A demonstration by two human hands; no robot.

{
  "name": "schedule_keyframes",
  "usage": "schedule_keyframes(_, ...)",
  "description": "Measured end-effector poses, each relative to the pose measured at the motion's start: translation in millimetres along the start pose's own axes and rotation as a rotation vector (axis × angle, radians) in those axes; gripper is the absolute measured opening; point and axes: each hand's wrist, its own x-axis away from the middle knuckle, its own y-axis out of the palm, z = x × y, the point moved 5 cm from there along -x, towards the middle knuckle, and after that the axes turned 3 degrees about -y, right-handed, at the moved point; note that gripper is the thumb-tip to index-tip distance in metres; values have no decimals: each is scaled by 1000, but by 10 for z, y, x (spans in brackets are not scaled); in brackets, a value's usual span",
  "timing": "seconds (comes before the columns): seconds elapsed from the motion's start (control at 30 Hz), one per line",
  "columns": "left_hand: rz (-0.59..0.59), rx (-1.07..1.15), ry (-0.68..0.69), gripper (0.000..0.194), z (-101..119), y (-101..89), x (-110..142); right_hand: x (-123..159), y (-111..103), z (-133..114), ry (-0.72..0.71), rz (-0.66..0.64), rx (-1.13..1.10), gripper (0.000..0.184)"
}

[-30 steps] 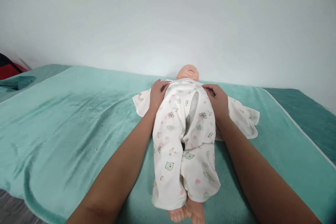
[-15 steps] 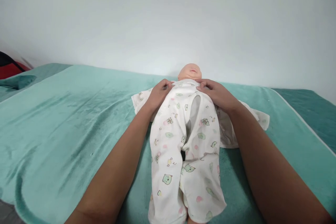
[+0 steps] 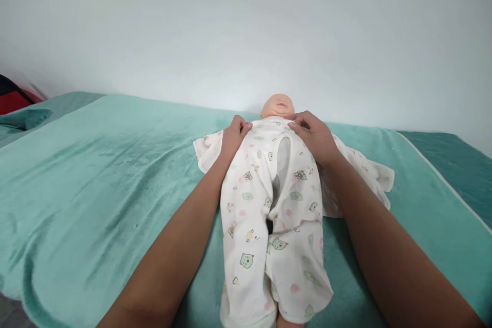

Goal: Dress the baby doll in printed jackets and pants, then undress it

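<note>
A baby doll [image 3: 277, 106] lies on its back on a teal blanket [image 3: 100, 174], head toward the wall. It wears a white romper [image 3: 265, 215] printed with small green and pink animals, open down the front. My left hand [image 3: 233, 136] pinches the romper's fabric at the doll's left-side shoulder. On the other shoulder, my right hand [image 3: 313, 136] pinches the fabric near the collar. Both sleeves spread flat to the sides. The doll's feet are cut off by the bottom edge.
A white wall [image 3: 246, 41] rises right behind the doll's head. A darker teal cover [image 3: 449, 159] shows at the right under the blanket. Something red and black [image 3: 13, 100] sits at the far left edge.
Both hands slid up from the doll's sides to the shoulders and closed on the romper's fabric near the collar. The view shifted down slightly, hiding the doll's feet.
</note>
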Motion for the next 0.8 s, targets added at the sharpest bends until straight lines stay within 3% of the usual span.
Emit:
schedule_keyframes(0.1, 20, -48, 2, 22, 2, 3, -16, -39, 29, -10, -75, 9, 115, 18)
schedule_keyframes(0.27, 57, -96, -11, 19, -6, 22, -37, -114, 12, 88, 23, 15, 233, 14)
schedule_keyframes(0.43, 20, -56, 14, 15, -51, 71, -91, -98, 41, 178, 155, 29, 100, 17)
schedule_keyframes(0.53, -67, 10, 85, 13, -40, 90, -96, -44, 51, 150, 125, 63, -59, 11)
schedule_keyframes(0.67, -146, -97, 213, 30, 13, 77, -22, 47, 57, 37, 16, 12, -135, 23)
schedule_keyframes(0.8, -222, -348, 248, 51, -3, 87, 58, 182, 42, -18, 56, -88, -164, 34)
